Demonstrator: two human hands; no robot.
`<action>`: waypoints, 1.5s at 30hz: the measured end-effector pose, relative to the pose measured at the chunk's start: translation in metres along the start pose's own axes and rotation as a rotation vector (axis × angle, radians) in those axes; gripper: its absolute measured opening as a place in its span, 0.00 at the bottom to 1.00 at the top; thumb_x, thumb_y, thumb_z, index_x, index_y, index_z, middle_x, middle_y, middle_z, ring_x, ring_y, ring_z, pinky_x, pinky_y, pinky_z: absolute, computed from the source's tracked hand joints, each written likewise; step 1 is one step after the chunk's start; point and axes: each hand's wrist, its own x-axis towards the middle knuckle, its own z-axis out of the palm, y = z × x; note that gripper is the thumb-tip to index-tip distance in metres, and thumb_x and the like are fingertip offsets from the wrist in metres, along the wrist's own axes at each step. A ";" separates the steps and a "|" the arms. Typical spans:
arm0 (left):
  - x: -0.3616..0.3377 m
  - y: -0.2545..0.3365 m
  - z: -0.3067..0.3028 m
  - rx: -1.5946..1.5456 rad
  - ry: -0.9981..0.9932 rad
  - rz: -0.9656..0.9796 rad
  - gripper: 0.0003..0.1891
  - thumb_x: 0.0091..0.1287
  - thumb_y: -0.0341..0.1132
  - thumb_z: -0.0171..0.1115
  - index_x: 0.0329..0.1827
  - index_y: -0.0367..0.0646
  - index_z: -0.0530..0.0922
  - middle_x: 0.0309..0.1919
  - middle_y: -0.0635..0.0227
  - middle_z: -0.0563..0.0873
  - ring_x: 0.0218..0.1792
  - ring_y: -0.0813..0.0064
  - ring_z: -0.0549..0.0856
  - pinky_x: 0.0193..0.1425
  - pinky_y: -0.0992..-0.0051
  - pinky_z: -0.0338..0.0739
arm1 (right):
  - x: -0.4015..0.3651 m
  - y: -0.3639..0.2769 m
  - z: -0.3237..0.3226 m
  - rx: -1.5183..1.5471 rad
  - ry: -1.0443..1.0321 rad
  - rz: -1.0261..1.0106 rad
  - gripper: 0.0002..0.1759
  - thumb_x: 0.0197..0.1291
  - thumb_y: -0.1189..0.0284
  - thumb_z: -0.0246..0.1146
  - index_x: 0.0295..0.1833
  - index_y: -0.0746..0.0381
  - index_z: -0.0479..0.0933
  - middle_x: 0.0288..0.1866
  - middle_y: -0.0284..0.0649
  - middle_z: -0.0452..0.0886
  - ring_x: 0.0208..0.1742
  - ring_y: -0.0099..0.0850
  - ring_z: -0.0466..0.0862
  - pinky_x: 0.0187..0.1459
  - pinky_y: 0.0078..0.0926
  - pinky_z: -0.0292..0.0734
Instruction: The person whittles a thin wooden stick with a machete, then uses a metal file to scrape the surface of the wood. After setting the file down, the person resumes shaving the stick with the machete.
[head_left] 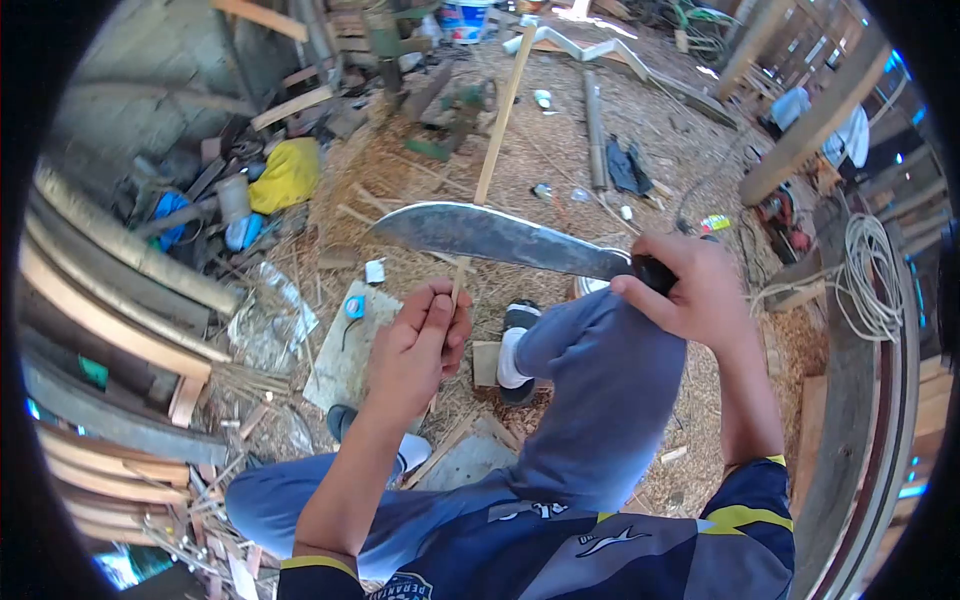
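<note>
My right hand (pixel 690 290) grips the dark handle of a machete (pixel 490 235), whose broad curved blade points left across the view. A long thin bamboo strip (pixel 505 110) runs away from me, and the blade lies across it. Below the blade, my left hand (pixel 425 335) pinches the strip's near part between thumb and fingers. The strip's lower end is mostly hidden behind that hand. My right forearm is close beside my raised knee (pixel 610 370).
Shavings and scraps cover the ground. A flat board (pixel 350 345) with a blue tape measure (pixel 354 307) lies left of my hands. Curved beams (pixel 130 260) stand at left, a yellow sack (pixel 285 175) beyond. On the right are a post (pixel 820 125) and coiled rope (pixel 872 275).
</note>
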 end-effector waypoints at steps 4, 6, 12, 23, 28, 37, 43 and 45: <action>0.019 0.004 0.038 0.037 -0.028 0.014 0.11 0.89 0.42 0.48 0.57 0.46 0.74 0.28 0.78 0.70 0.21 0.89 0.62 0.22 0.82 0.55 | -0.010 0.032 0.009 0.097 -0.019 0.029 0.24 0.64 0.49 0.72 0.39 0.59 0.78 0.28 0.46 0.81 0.32 0.51 0.85 0.34 0.46 0.76; 0.027 0.003 0.047 0.052 -0.058 -0.011 0.11 0.89 0.41 0.47 0.58 0.44 0.74 0.28 0.78 0.71 0.22 0.90 0.64 0.23 0.84 0.57 | -0.013 0.044 0.015 0.169 -0.057 0.046 0.24 0.65 0.49 0.72 0.39 0.60 0.78 0.28 0.46 0.81 0.33 0.51 0.85 0.34 0.45 0.76; 0.051 0.001 0.062 0.070 -0.029 -0.153 0.12 0.88 0.40 0.51 0.52 0.42 0.77 0.27 0.78 0.74 0.23 0.88 0.67 0.25 0.82 0.59 | -0.017 0.069 0.039 0.291 -0.276 0.099 0.24 0.72 0.45 0.65 0.43 0.58 0.77 0.24 0.47 0.80 0.29 0.53 0.84 0.31 0.48 0.75; 0.064 -0.030 0.049 0.307 -0.003 -0.150 0.12 0.84 0.36 0.57 0.51 0.36 0.85 0.34 0.72 0.86 0.34 0.84 0.80 0.37 0.76 0.73 | 0.010 0.065 0.063 0.178 -0.252 0.026 0.29 0.69 0.42 0.66 0.31 0.57 0.79 0.19 0.42 0.79 0.24 0.48 0.84 0.29 0.46 0.75; 0.059 -0.025 0.055 0.287 0.145 -0.284 0.12 0.82 0.34 0.58 0.56 0.34 0.85 0.42 0.67 0.90 0.41 0.79 0.86 0.46 0.74 0.81 | 0.021 0.065 0.078 0.170 -0.247 -0.045 0.28 0.70 0.43 0.65 0.29 0.56 0.78 0.19 0.42 0.79 0.24 0.48 0.84 0.27 0.45 0.75; 0.042 -0.050 0.034 0.314 0.071 -0.054 0.10 0.82 0.29 0.59 0.56 0.34 0.86 0.42 0.65 0.91 0.42 0.81 0.86 0.45 0.78 0.80 | 0.022 0.062 0.088 0.071 -0.114 -0.149 0.25 0.67 0.47 0.68 0.26 0.54 0.73 0.19 0.38 0.77 0.21 0.43 0.81 0.25 0.41 0.74; 0.031 -0.044 0.035 0.245 0.080 -0.059 0.10 0.84 0.36 0.59 0.49 0.37 0.81 0.27 0.73 0.81 0.22 0.86 0.74 0.26 0.81 0.66 | 0.016 0.062 0.087 0.031 -0.063 -0.119 0.23 0.66 0.52 0.69 0.26 0.54 0.72 0.19 0.37 0.76 0.21 0.42 0.81 0.25 0.41 0.73; 0.020 -0.044 0.027 0.268 0.056 -0.074 0.11 0.84 0.36 0.58 0.47 0.36 0.81 0.27 0.72 0.81 0.24 0.85 0.75 0.28 0.80 0.68 | 0.011 0.062 0.086 0.020 -0.046 -0.077 0.23 0.66 0.52 0.69 0.26 0.53 0.72 0.18 0.37 0.76 0.20 0.41 0.81 0.25 0.41 0.73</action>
